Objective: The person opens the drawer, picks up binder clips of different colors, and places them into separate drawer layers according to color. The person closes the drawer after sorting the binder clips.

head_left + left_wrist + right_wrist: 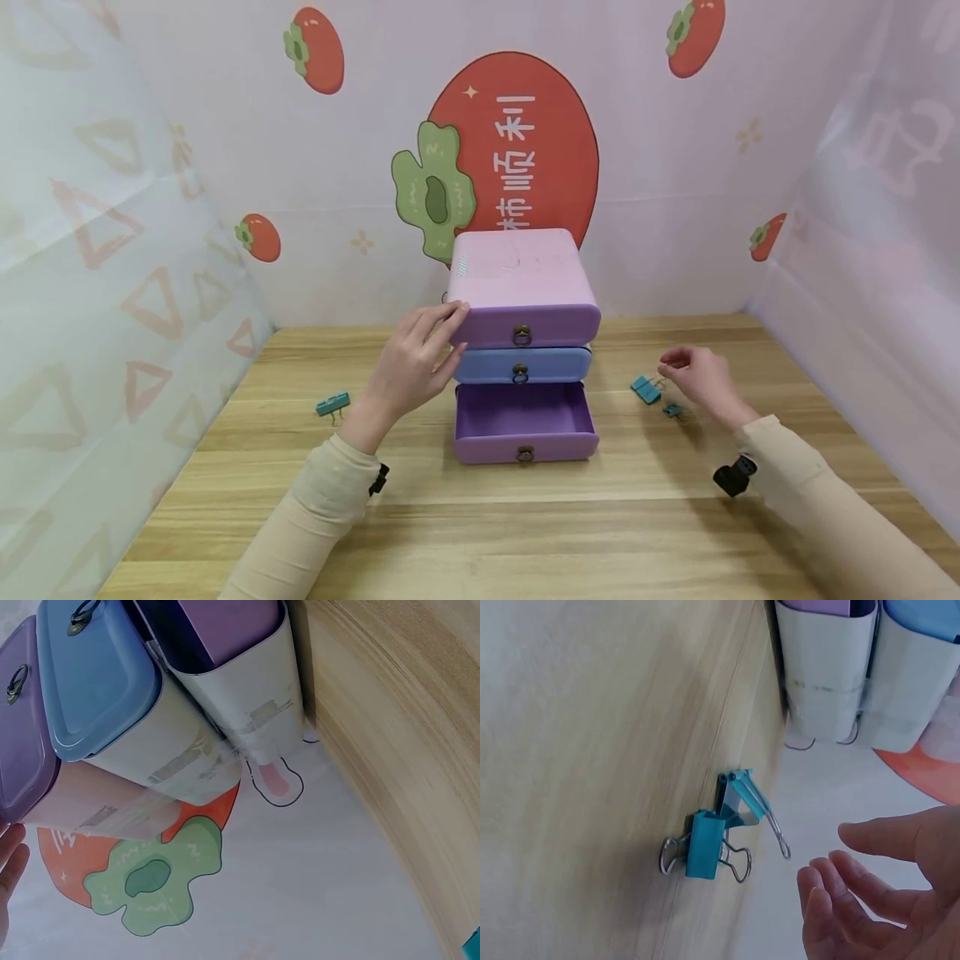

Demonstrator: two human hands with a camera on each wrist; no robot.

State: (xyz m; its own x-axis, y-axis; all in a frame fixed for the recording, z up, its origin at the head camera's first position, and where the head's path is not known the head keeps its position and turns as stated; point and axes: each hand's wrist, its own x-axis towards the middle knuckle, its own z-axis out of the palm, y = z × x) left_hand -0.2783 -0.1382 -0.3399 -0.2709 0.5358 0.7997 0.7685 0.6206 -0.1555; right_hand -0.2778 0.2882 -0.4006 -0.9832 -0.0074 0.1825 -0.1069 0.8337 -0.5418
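Note:
A three-drawer box (517, 271) with a pink top stands at the middle of the table. Its upper purple drawer (487, 329) and the blue drawer (487, 365) are closed, while the bottom purple drawer (480, 448) is pulled out and its visible inside holds nothing. My left hand (408, 367) rests its extended fingertips on the box's upper left front corner. To the right, my right hand (705, 383) hovers beside two teal binder clips (646, 389). In the right wrist view, a gap separates thumb and fingers, and the clips (705, 844) lie against each other, apart from the hand.
Another teal binder clip (333, 404) lies on the wooden table (480, 542), left of my left hand. Behind the box hangs a white backdrop (360, 150) printed with red persimmons. Pale cloth walls flank both sides.

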